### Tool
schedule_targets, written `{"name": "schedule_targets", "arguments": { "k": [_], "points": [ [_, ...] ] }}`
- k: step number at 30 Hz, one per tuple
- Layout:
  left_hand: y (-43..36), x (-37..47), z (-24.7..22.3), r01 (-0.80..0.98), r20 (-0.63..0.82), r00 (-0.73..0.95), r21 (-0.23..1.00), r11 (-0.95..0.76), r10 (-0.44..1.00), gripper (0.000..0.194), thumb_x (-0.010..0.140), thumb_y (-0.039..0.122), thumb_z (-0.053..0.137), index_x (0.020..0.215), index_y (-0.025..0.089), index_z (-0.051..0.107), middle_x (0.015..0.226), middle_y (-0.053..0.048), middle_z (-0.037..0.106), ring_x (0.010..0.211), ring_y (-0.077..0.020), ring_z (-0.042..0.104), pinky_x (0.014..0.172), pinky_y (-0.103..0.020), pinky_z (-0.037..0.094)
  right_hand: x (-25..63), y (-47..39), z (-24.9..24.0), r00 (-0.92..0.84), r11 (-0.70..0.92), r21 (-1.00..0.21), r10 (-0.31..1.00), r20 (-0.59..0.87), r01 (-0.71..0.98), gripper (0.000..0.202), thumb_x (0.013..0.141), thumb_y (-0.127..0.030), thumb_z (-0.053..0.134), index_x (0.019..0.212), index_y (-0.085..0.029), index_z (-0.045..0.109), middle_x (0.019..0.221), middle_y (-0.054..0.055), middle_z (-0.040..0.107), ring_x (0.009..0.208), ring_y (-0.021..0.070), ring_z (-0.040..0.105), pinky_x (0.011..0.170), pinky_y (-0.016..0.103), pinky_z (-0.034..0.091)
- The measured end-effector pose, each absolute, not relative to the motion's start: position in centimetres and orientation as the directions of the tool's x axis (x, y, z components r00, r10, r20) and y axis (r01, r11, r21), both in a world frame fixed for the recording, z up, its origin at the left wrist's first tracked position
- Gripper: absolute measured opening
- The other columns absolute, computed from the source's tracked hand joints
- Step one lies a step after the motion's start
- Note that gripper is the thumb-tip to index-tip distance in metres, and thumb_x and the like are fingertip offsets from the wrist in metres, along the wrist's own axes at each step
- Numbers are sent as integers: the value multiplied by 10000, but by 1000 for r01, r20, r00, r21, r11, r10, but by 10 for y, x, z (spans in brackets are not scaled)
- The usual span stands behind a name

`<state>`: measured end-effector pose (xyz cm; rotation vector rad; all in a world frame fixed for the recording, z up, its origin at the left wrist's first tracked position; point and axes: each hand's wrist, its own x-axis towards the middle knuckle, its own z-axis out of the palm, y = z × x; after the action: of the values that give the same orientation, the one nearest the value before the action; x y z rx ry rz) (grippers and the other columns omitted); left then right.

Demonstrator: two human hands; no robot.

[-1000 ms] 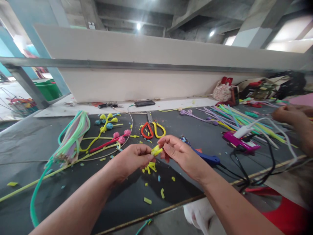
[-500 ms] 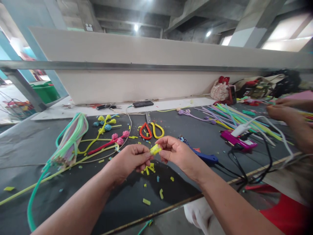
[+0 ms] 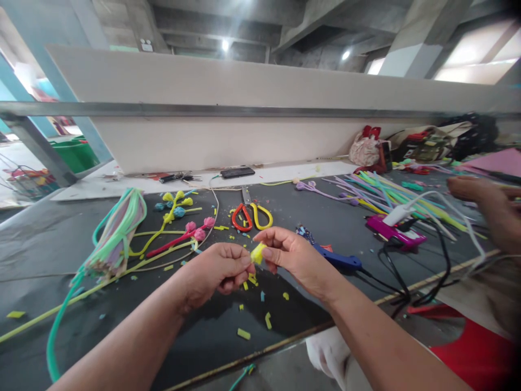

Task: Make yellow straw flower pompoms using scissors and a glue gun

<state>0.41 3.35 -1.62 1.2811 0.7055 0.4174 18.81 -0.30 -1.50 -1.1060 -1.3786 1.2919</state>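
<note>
Between my two hands, above the dark table, is a small yellow fuzzy piece [image 3: 258,253], like a cut bit of chenille stem. My left hand [image 3: 222,267] is closed, with thumb and forefinger pinching the piece's left end. My right hand [image 3: 291,258] pinches its other side between thumb and fingers. Beneath them lie several yellow cut bits [image 3: 252,279]. Just beyond the hands, scissors [image 3: 257,217] with one red and one yellow handle rest on the table. To the right of my right hand is a blue-handled glue gun [image 3: 340,259] with a black cord.
At left lie a tied bundle of green and lilac stems [image 3: 118,231], a yellow-blue budded sprig [image 3: 173,209] and a pink one [image 3: 199,231]. A magenta power strip [image 3: 394,232] with cables is at right, near loose stems [image 3: 378,190] and another person's hand [image 3: 468,189].
The yellow piece has turned from lying sideways to a more upright, bunched shape between my fingers. The other person's hand at right has shifted slightly.
</note>
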Motion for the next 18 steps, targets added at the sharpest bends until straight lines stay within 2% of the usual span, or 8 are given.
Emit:
{"name": "schedule_targets", "arguments": {
  "k": [4,10,18],
  "points": [
    [34,1,-13,30,-262,749,931,363,609,225,787,329,575,692,129,532,491,49,440,359,-18,303,359,-149,170,189,-4,-16,-204,80,-991,974,100,-104,283,805,-331,619,1031,-178,542,686,-50,483,551,65,470,554,221,394],
    [31,-3,-7,-80,-223,823,865,495,522,190,842,299,518,742,138,529,505,42,441,343,-27,338,329,-142,190,184,-6,-12,-218,108,-983,966,139,-147,273,746,-252,688,993,-201,582,760,-22,551,638,80,502,584,217,421],
    [33,-3,-7,-124,-196,810,864,488,553,183,861,275,501,769,124,549,537,37,443,352,-4,301,335,-121,203,178,-4,-15,-202,101,-976,969,140,-193,216,755,-164,622,966,-187,579,735,-24,581,574,69,493,563,217,413]
  ]
}}
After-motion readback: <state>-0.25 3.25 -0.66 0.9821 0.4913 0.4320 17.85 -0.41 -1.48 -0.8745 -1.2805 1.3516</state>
